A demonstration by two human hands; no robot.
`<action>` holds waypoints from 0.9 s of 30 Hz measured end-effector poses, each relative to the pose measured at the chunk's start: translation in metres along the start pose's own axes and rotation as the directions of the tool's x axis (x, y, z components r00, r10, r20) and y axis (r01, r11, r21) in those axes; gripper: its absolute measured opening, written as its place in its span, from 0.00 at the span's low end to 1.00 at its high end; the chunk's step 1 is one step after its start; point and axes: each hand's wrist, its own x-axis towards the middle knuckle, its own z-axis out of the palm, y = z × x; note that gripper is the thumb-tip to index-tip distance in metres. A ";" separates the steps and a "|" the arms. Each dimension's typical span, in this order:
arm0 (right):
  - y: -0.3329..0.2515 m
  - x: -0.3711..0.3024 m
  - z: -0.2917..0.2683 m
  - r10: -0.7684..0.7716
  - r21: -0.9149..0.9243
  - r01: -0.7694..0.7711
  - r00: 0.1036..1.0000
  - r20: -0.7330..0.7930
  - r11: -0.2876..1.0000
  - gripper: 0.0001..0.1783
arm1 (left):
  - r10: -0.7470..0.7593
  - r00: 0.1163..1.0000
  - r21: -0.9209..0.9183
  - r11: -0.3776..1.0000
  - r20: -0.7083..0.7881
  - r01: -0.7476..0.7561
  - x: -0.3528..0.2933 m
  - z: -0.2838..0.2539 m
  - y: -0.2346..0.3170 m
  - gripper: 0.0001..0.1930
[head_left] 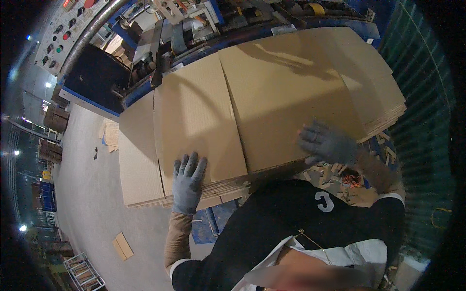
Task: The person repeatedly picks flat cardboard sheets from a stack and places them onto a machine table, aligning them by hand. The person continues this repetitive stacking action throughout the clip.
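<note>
A stack of flat brown cardboard box blanks (286,92) lies in front of me, its near edges showing several layers. Long slots divide the top sheet into panels. My left hand (188,179), in a grey glove, rests flat near the front edge with fingers spread and pointing away. My right hand (326,143), gloved alike, is over the wide right-hand panel near its front edge. Its fingers are stretched out and slightly blurred by motion; whether it touches the sheet I cannot tell. Neither hand holds anything.
Behind the stack stands a blue machine (242,24) with rollers and belts. A control panel (62,36) with buttons sits at the far left. Cardboard scraps (335,179) litter the right side beneath the stack. A green corrugated wall (417,97) rises at right. One cardboard piece (123,246) lies on the grey floor.
</note>
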 end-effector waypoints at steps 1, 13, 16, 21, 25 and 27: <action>0.013 -0.002 -0.003 0.034 -0.039 -0.032 0.999 0.038 0.999 0.34 | -0.016 1.000 0.011 1.000 -0.001 0.016 0.000 0.001 -0.001 0.31; 0.150 0.074 -0.005 0.329 0.003 -0.329 0.944 -0.031 0.944 0.44 | -0.084 0.950 -0.045 0.996 -0.299 0.074 0.141 0.045 -0.102 0.34; 0.174 0.104 0.008 0.397 -0.083 -0.404 0.914 -0.088 0.911 0.39 | -0.232 0.934 0.174 0.943 -0.270 0.285 0.186 0.059 -0.124 0.34; 0.169 0.087 0.026 0.302 -0.237 -0.428 0.851 -0.429 0.872 0.30 | -0.315 0.847 0.135 0.904 -0.428 0.405 0.186 0.060 -0.122 0.42; 0.134 -0.031 0.014 0.538 -0.080 -0.669 0.657 -0.528 0.739 0.26 | -0.460 0.607 -0.129 0.852 -0.648 0.508 0.060 0.024 -0.130 0.37; 0.116 -0.101 0.018 0.844 0.478 -0.766 0.153 -0.514 0.430 0.28 | -0.743 0.190 -0.154 0.368 -0.641 0.917 -0.018 0.015 -0.135 0.42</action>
